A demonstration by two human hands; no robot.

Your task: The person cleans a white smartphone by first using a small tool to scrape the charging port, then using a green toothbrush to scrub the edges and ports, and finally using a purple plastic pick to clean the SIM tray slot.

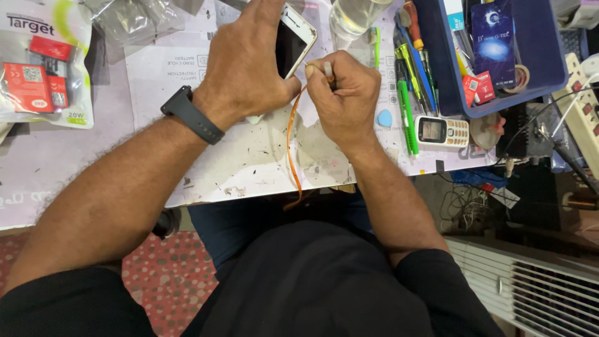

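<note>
White smartphone (293,40), lying tilted near the far edge of the bench (249,162), partly covered by the left hand (246,62), whose fingers are curled down over it. The right hand (340,93), just beside it, pinches a slim tool (328,70) between thumb and fingers; a thin orange strip (291,143) trails from there toward the bench's near edge. To the right: a blue pick (385,117), green-handled tools (405,106), a small keypad phone (441,131), a blue tray (549,68).

A scuffed white table (249,162) fills the upper view. Below it lies red floor covering with pale spots (168,281), and a white slatted grille (536,290) stands at lower right.
</note>
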